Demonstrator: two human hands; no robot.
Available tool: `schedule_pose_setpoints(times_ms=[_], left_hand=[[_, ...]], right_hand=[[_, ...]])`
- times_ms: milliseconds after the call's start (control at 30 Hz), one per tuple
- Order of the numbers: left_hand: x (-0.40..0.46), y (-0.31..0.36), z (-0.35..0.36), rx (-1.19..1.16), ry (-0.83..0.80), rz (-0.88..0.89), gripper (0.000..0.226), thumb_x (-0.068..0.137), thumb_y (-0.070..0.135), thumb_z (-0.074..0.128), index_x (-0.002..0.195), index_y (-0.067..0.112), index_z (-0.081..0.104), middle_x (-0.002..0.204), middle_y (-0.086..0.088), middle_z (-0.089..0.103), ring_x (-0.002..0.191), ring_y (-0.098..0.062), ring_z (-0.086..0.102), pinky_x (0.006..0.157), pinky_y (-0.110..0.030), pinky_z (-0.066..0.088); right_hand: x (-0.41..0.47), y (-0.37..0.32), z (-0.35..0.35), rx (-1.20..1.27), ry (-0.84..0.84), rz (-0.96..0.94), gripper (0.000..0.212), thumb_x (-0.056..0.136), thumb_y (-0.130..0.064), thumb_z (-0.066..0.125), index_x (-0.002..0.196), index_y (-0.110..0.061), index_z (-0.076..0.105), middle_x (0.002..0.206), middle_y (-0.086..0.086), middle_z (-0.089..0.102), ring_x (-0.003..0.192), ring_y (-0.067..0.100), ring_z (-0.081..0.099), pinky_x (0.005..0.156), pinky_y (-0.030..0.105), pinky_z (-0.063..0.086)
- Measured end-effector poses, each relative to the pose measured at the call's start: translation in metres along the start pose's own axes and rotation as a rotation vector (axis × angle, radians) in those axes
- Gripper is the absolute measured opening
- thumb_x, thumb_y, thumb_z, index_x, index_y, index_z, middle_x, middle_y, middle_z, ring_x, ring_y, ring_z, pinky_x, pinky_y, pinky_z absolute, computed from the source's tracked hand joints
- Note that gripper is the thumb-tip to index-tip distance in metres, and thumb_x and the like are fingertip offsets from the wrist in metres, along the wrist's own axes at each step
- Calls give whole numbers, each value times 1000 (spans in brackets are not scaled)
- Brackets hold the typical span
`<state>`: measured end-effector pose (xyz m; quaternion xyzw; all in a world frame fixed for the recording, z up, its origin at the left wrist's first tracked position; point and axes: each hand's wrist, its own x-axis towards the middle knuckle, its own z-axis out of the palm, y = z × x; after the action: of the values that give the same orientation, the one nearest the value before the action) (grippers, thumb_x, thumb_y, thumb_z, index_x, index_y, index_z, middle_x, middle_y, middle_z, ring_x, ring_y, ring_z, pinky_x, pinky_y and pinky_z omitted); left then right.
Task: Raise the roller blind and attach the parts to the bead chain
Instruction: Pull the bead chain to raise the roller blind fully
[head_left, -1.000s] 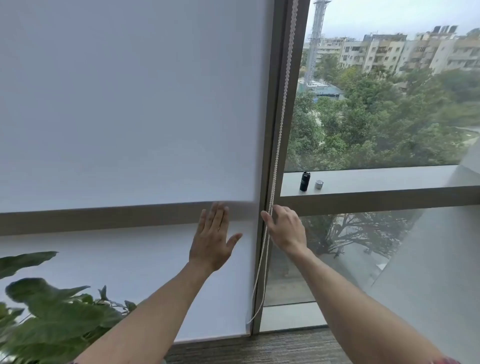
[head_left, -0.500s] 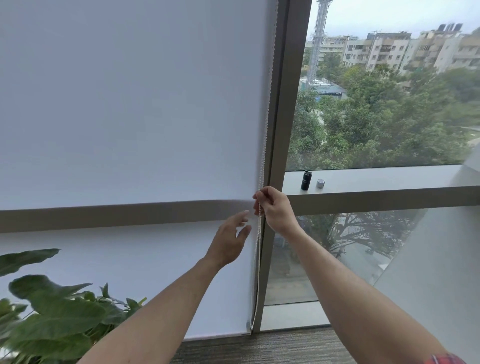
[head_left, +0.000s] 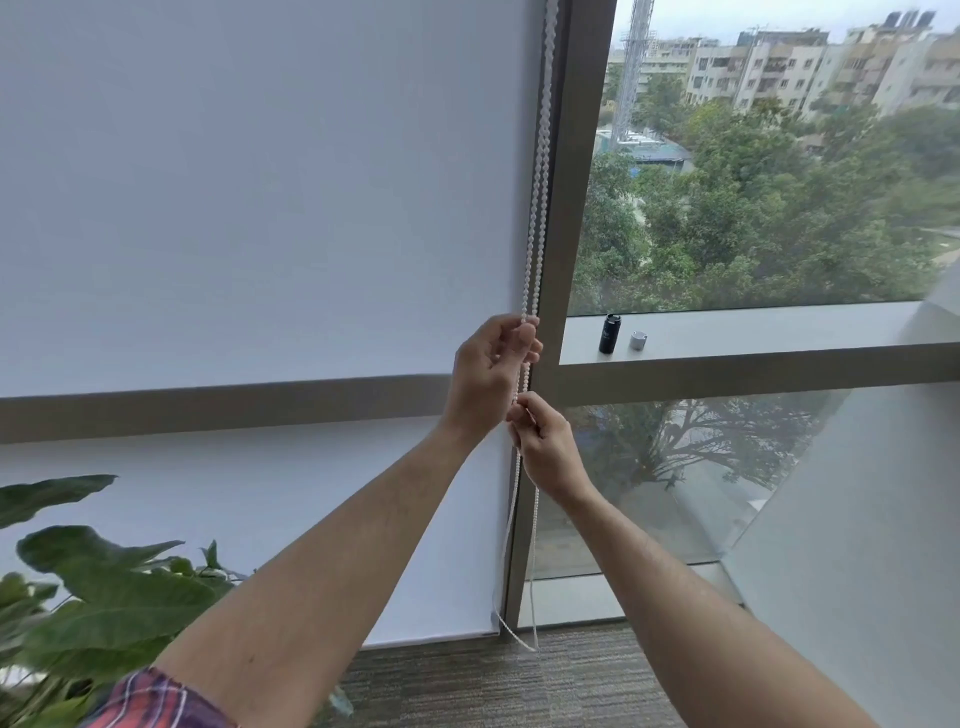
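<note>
A white roller blind (head_left: 260, 208) covers the left window down to the floor. Its white bead chain (head_left: 537, 182) hangs as a loop along the blind's right edge, beside the grey window post (head_left: 571, 156). My left hand (head_left: 491, 374) grips the chain at sill height. Just below it, my right hand (head_left: 545, 447) pinches the same chain. A small black cylinder (head_left: 609, 333) and a small grey cap-like part (head_left: 638, 340) stand on the right window sill (head_left: 779, 332), apart from both hands.
A large-leaved green plant (head_left: 88, 597) stands at the lower left, close to my left forearm. The chain loop's bottom (head_left: 524, 642) hangs near the carpeted floor (head_left: 493, 686). A slanted white wall (head_left: 872, 519) closes in at the right.
My left hand left the blind fabric and moved right to grip the chain. My right hand stayed on the chain and now sits below the left hand.
</note>
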<state>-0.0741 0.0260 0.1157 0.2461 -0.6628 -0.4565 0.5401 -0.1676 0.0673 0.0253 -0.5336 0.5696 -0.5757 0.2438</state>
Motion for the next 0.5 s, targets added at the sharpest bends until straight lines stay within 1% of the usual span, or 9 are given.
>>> schedule_pose_setpoints(times_ms=[67,133,200,267,300,367,400,433,500], left_hand=[[0,4,3,-50,-15,3,13,98,18,55,94,12,67,68,-3,65,60,-16,62,61,-29,53],[-2,3,4,-62,-6,-3,18,99,13,54,89,9,67,59,1,60,49,-15,56,50,-26,49],[-6,2,5,-65,-12,-11,21,100,12,52,84,11,66,53,6,55,43,-14,48,43,-24,42],[-10,2,7,-52,-3,-2,22,100,13,52,83,13,66,51,7,51,41,-11,42,42,-22,36],[-13,3,8,-48,13,3,22,99,13,52,83,12,66,52,5,49,42,-9,40,42,-22,35],[-18,3,9,-40,42,13,22,99,15,52,83,13,67,54,0,47,45,-9,39,45,-23,34],[-21,3,9,-35,50,15,22,98,17,52,82,15,67,55,-1,45,46,-10,39,46,-24,34],[-24,3,8,-34,51,13,22,98,18,52,82,16,67,55,-1,44,47,-11,39,47,-25,34],[-29,1,8,-53,48,-5,22,97,17,53,82,13,67,55,-1,43,49,-13,38,47,-25,34]], right_hand=[[-2,-1,0,-14,-24,-12,25,96,-1,45,78,-15,55,53,-14,46,52,7,37,53,26,34],[-7,0,-1,-20,-33,-18,24,96,-1,44,78,-14,54,53,-13,47,51,9,37,53,27,35],[-13,0,-3,-7,-44,-11,24,95,0,44,78,-13,53,53,-13,48,51,11,38,52,30,36],[-16,-3,-4,2,-67,-10,27,93,3,43,76,-15,54,52,-11,51,49,10,41,50,27,38],[-17,-6,-4,9,-88,-10,31,90,4,43,73,-19,55,53,-10,52,48,10,44,50,26,40],[-18,-13,-7,32,-144,-17,36,86,2,45,69,-28,57,56,-7,58,50,12,53,53,26,46],[-17,-16,-11,43,-180,-29,35,87,0,48,69,-29,61,59,-5,62,53,14,57,57,27,49],[-15,-19,-16,45,-220,-35,31,88,-3,53,72,-25,65,63,0,66,58,16,61,61,30,51],[-6,-25,-31,79,-290,5,14,89,-4,64,83,-12,72,76,13,72,70,20,67,71,37,56]])
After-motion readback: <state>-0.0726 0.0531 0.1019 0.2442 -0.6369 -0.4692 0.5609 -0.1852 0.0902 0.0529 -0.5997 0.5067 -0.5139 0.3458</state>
